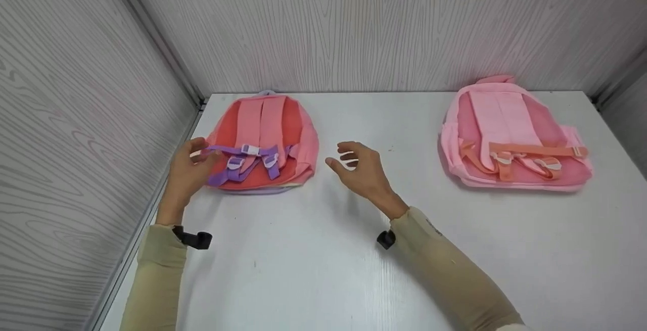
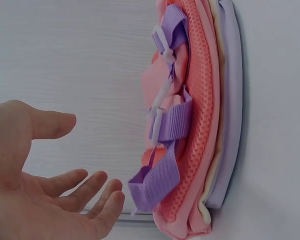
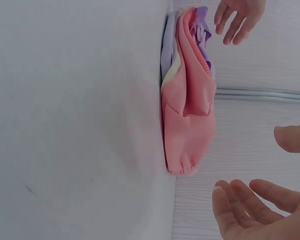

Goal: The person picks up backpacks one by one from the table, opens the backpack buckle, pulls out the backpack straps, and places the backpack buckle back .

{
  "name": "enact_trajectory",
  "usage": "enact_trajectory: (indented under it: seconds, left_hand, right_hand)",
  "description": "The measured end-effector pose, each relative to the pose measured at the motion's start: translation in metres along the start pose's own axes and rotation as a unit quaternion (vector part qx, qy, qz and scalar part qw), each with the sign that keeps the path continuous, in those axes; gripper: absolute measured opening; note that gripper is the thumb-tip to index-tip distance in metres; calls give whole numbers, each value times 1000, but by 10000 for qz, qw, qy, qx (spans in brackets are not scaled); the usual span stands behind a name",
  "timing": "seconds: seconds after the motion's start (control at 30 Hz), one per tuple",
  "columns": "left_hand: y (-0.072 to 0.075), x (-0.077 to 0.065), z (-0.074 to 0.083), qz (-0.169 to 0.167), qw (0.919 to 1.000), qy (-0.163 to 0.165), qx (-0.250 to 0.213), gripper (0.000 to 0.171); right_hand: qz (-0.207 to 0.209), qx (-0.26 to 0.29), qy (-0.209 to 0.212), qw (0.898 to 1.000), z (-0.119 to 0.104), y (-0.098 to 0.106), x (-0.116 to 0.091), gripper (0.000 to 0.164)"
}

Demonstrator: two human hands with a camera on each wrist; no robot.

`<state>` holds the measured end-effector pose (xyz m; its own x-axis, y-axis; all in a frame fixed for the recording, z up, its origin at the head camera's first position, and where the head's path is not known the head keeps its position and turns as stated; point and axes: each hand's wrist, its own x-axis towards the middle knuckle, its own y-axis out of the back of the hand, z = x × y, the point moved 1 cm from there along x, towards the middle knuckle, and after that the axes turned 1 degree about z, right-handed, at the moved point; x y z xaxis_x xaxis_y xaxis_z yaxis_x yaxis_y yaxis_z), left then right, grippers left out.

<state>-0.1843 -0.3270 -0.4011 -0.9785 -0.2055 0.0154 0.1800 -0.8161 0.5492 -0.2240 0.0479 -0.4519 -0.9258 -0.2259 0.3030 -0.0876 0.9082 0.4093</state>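
A small coral-pink backpack [image 1: 308,144] lies on the white table at the left, straps facing up, with purple webbing [image 1: 222,178] and white buckles [image 1: 251,150] across its lower half. My left hand [image 1: 189,169] hovers at the backpack's left edge, fingers loosely bent and holding nothing. In the left wrist view a gap shows between those fingers [image 2: 107,207] and the purple strap loop [image 2: 157,185]. To the right of the same backpack my right hand [image 1: 361,169] hangs above the table, thumb and fingers apart with nothing between them.
A second, lighter pink backpack [image 1: 505,119] with orange straps [image 1: 530,149] lies at the right of the table [image 1: 303,270], also straps up. Grey wood-grain panels [image 1: 323,28] stand behind the table and along both sides. A black wrist mount [image 1: 194,238] sits on the left sleeve.
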Motion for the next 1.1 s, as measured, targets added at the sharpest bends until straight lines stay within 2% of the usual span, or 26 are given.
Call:
enact_trajectory:
  seconds: [0.33,0.63,0.87,1.1]
  left_hand:
    - [10,2,-34,305,9986,435,15,66]
    - [14,8,-59,128,9963,853,-20,60]
    - [11,9,-72,-137,9966,811,15,58]
    - [9,9,-78,-269,9970,720,-74,56]
  right_hand:
    - [118,105,-69,9999,5,-23,-1,45]
    - [-51,110,-161,9998,5,-48,4,42]
    - [-330,196,-225,9990,6,-63,4,42]
    - [-446,281,-282,9982,4,-67,6,40]
